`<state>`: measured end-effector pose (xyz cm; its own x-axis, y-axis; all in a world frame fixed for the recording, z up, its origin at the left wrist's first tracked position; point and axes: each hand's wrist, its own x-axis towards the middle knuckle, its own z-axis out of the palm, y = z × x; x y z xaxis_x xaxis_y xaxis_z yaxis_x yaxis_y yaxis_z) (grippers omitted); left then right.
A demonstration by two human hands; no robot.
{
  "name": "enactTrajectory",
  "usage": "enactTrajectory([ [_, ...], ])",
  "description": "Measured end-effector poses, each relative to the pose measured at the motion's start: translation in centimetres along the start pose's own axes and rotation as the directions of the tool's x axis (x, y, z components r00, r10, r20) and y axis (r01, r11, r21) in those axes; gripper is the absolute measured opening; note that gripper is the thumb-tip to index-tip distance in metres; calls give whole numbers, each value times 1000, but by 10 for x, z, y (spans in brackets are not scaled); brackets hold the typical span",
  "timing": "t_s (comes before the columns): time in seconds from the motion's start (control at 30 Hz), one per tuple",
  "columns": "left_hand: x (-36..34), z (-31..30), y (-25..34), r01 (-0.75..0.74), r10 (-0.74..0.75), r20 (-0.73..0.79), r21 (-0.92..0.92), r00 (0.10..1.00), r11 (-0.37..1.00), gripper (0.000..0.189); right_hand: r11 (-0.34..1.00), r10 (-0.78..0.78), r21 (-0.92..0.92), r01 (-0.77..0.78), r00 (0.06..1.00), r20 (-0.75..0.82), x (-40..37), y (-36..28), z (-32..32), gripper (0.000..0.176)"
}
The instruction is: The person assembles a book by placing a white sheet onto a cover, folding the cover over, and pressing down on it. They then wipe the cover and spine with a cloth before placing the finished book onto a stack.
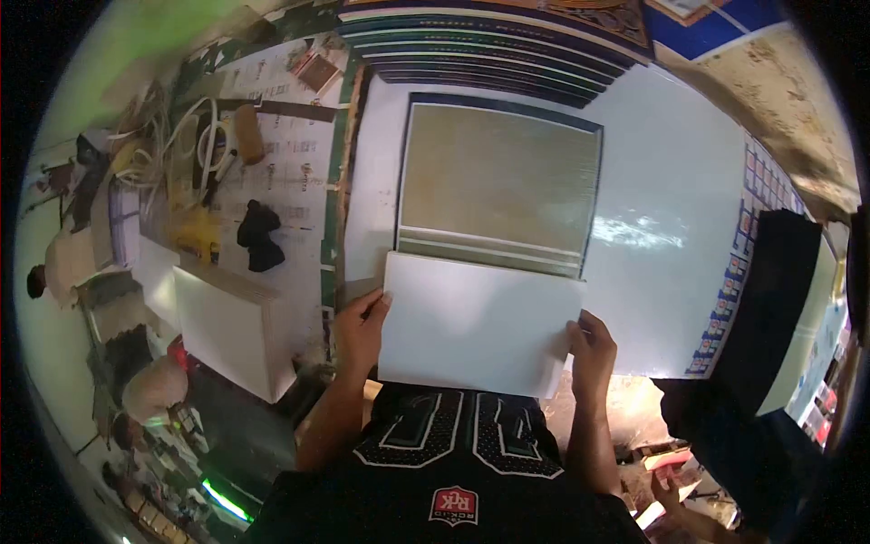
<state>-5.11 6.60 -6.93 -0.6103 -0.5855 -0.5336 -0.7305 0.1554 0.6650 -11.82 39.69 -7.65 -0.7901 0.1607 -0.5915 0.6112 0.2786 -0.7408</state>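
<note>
Both of my hands are closed on a white paper block, seen close in front of my body. My left hand pinches its left edge near the upper corner, thumb on top. My right hand grips the right edge, its fingers partly hidden by the block. Beyond it, a hard book cover lies inside up, with tan-grey boards, a dark border and pale strips across its near part. The block overlaps the near end of this cover and hides what is under it.
A stack of dark covers stands at the back of the white tabletop. On the left are another white block, a black cloth and a tape roll. Another person's arm shows at lower right.
</note>
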Motion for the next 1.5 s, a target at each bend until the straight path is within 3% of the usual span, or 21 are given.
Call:
enactTrajectory([
  [0.13, 7, 3, 0, -41, 45, -47, 76, 998, 996, 30, 986, 34, 162, -36, 999, 13, 7, -2, 3, 32],
  [0.27, 12, 8, 3, -43, 48, -61, 76, 997, 996, 26, 994, 61, 93, -63, 998, 22, 14, -3, 3, 27],
  [0.33, 18, 10, -10, -145, 149, -74, 54, 986, 988, 24, 995, 56, 77, -57, 998, 13, 16, -6, 6, 26],
  [0.37, 19, 10, -11, -138, 142, -77, 58, 987, 989, 24, 997, 76, 17, -76, 997, 2, 16, -9, 7, 26],
  [0.77, 24, 15, -14, -126, 126, -59, 9, 990, 992, 21, 996, 79, 28, -79, 997, -8, 23, 6, 8, 30],
  [0.83, 27, 15, -22, -242, 245, -60, 57, 968, 969, 19, 996, 87, 27, -87, 996, -27, 24, 4, 8, 27],
  [0.93, 26, 16, -19, -283, 291, -76, 97, 954, 954, 19, 998, 64, 12, -64, 998, 4, 25, 6, 5, 26],
  [1.07, 24, 16, -11, -236, 241, -54, 87, 969, 968, 19, 994, 57, -88, -57, 998, -13, 24, -3, 4, 26],
  [1.23, 25, 14, -3, -218, 229, -13, 256, 973, 942, 22, 966, 6, -259, -1, 1000, 21, 27, -13, 1, 24],
  [1.37, 23, 15, -7, -262, 261, 49, 329, 964, 907, 25, 959, -13, -283, 11, 1000, -3, 31, -5, -5, 22],
  [1.43, 20, 15, 8, -143, 147, 12, 331, 989, 933, 26, 953, -12, -302, 6, 1000, -19, 31, -10, -3, 22],
  [1.47, 21, 16, 4, -153, 151, 32, 323, 988, 934, 26, 938, -104, -333, 93, 995, -14, 31, -13, -2, 22],
  [1.5, 23, 16, -2, -189, 191, 25, 309, 981, 932, 26, 950, -59, -309, 50, 998, -18, 32, -10, -4, 21],
])
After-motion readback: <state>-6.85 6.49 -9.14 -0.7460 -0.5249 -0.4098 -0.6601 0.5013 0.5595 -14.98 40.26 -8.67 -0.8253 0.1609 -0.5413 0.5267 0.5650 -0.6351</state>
